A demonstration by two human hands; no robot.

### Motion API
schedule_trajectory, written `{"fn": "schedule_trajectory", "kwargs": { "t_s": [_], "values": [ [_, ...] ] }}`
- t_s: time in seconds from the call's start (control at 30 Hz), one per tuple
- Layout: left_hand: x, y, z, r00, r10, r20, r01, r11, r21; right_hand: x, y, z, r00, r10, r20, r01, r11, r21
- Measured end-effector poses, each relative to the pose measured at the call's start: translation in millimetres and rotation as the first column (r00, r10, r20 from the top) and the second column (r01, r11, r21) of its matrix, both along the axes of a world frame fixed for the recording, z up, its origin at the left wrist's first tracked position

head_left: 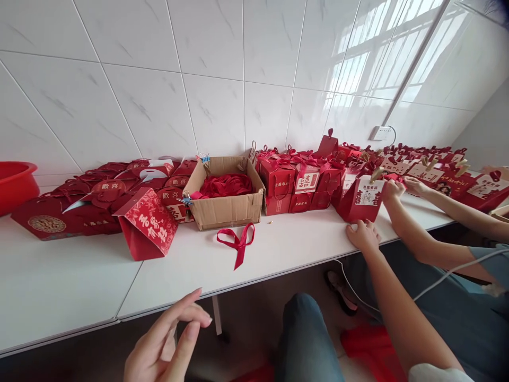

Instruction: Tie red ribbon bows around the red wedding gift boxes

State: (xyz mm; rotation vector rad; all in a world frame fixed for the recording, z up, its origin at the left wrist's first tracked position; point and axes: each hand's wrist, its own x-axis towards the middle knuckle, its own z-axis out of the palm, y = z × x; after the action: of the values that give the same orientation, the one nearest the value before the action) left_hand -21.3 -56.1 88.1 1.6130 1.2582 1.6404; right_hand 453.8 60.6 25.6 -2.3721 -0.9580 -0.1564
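My left hand point(170, 339) hovers over the near side of the table edge, palm up, with its fingers loosely bent and apart and nothing in them. My right hand point(363, 236) has its fingers curled at the lower front edge of a red gift box point(360, 209) with a white printed label and a small clip on top. Its fingertips are partly hidden against the box. A looped red ribbon point(238, 244) lies on the white table between my hands. Behind it stands an open cardboard box point(228, 212) filled with red ribbons point(226, 185).
Red gift boxes point(99, 196) crowd the left, with one tilted box point(149, 223) in front. More tied boxes point(302, 180) stand in the middle and far right. A co-worker's hands point(405, 188) are beside my right arm. A red basin point(16, 185) sits far left.
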Motion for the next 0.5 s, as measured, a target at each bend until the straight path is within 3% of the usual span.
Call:
{"fn": "schedule_trajectory", "kwargs": {
  "t_s": [0.2, 0.33, 0.5],
  "values": [
    [-7, 17, -11.2, 0.977, 0.002, -0.212, -0.025, 0.994, -0.106, 0, -3, 1.5, 0.999, 0.033, 0.002, -0.033, 0.996, -0.086],
    [-9, 26, -15.4, 0.929, 0.002, -0.37, -0.042, 0.994, -0.1, -2, -7, 6.2, 0.999, 0.029, -0.019, -0.031, 0.996, -0.088],
    [-10, 36, -32.3, 0.751, 0.081, -0.655, -0.236, 0.96, -0.152, -25, -18, -0.5, 0.991, 0.131, -0.016, -0.132, 0.988, -0.074]
  ]
}}
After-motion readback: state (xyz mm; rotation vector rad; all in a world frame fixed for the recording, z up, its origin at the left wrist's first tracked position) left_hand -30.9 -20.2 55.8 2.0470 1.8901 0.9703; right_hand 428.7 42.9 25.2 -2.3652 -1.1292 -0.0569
